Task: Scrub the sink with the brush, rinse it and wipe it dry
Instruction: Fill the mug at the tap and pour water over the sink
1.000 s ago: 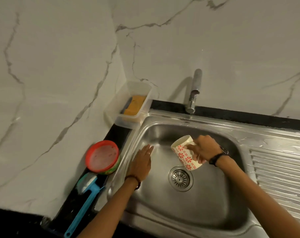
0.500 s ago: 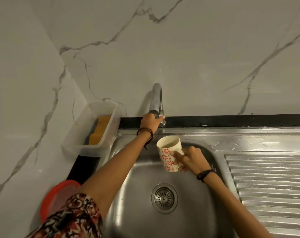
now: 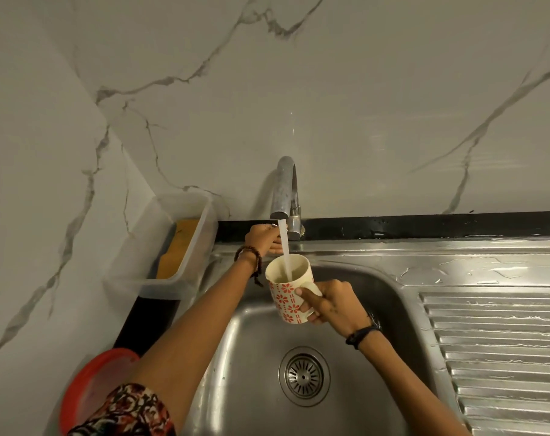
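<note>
Head cam, looking down at the sink (image 3: 377,388): it's a stainless steel basin, kind of dull and streaky, with a round slotted drain (image 3: 304,376) in the bottom and a ribbed drainboard (image 3: 500,347) off to the right. Wet patches shine on the flat rim behind the drainboard. The basin sits in a black counter against a marble-look wall.

Water (image 3: 285,253) is running from the tap (image 3: 284,190) in a steady stream, straight into a mug (image 3: 286,294). Mug is cream with red flowers, held upright over the back of the basin, right under the spout.

Right hand (image 3: 330,305) grips the mug by its handle, fingers curled through and around it, thumb against the mug's side. There's a dark band on that wrist. Left hand (image 3: 262,239) reaches up to the base of the tap, beaded bracelet on the wrist. Its fingers sit behind the stream and partly behind the mug rim, so honestly can't tell if it's gripping the tap's handle or just touching it.

Left of the sink there's a clear plastic tub (image 3: 185,240) with a yellow sponge (image 3: 177,247) in it. A red lid (image 3: 87,391) sits lower left, half covered by the left arm and a patterned sleeve (image 3: 125,413), so I can't make out what's under it. No brush anywhere that I can see. The sink's front edge is cut off at the bottom.
</note>
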